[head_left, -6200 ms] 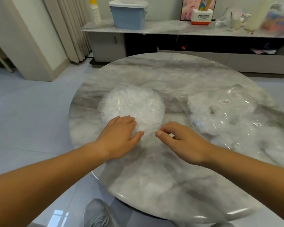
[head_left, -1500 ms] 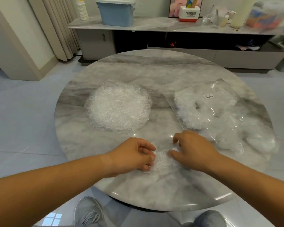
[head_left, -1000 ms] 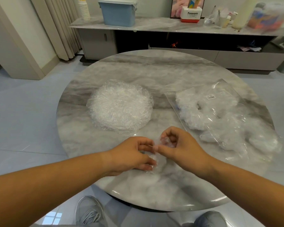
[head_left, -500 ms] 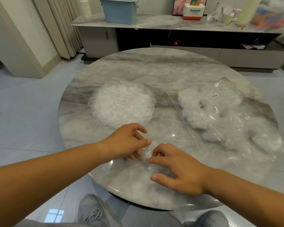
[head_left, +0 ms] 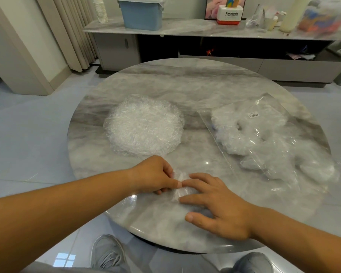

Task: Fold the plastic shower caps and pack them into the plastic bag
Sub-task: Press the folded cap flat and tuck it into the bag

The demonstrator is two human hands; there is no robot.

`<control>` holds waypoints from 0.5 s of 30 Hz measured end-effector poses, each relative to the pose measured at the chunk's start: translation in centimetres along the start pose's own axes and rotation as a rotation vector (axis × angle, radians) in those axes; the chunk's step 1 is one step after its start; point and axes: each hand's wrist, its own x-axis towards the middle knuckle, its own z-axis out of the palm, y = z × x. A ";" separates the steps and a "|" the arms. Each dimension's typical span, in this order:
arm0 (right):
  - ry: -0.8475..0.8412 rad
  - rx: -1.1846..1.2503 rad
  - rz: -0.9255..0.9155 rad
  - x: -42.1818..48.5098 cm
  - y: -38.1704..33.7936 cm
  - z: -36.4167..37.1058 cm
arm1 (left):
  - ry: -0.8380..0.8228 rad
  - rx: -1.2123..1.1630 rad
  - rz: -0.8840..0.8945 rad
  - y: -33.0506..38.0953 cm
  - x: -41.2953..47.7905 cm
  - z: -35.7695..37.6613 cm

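You are working a single cap (head_left: pixel 182 187) on the worktop (head_left: pixel 185 83), just nearer you than the pile (head_left: pixel 144 125) of loose caps and slightly to its right. Your left hand (head_left: pixel 154 175) is lying knuckles-up at the cap's left edge, close to the pile's near rim but apart from it. Its fingers (head_left: pixel 168 171) are curling under and, with the thumb stretching out to the right, are pinching the crumpled plastic. Your right hand (head_left: pixel 220 205) is resting nearer you and to the right of the pile. Its fingers (head_left: pixel 199 177) are lying straight and spread, released, pressing the cap flat against the marble rather than gripping it, and its thumb is sticking out toward the near edge. The two hands are almost meeting, left thumb tip beside right index tip, with the cap bunching between and under them. How far the cap is folded cannot be told, since the film is clear and partly hidden. The bag (head_left: pixel 268 142) is lying flat to the right of the pile, well apart from it, holding several white bundles, with a small label (head_left: pixel 253 115) showing near its far end. Beyond the pile, off the worktop, a low cabinet (head_left: pixel 185 29) is carrying a blue bin (head_left: pixel 141 13). Your grey shoes (head_left: pixel 107 253) are showing on the floor, nearer you than the pile.
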 end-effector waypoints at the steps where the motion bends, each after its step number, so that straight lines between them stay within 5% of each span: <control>1: 0.019 0.088 0.028 0.0 -0.1 -0.2 | -0.001 0.004 0.002 0.0 0.0 0.1; 10: 0.599 0.732 0.334 0.4 -0.8 -2.1 | 0.019 -0.425 0.038 1.7 -0.3 0.7; 15: 0.623 1.158 0.585 0.1 -0.2 -4.0 | 0.014 -0.550 0.114 3.7 -0.9 1.5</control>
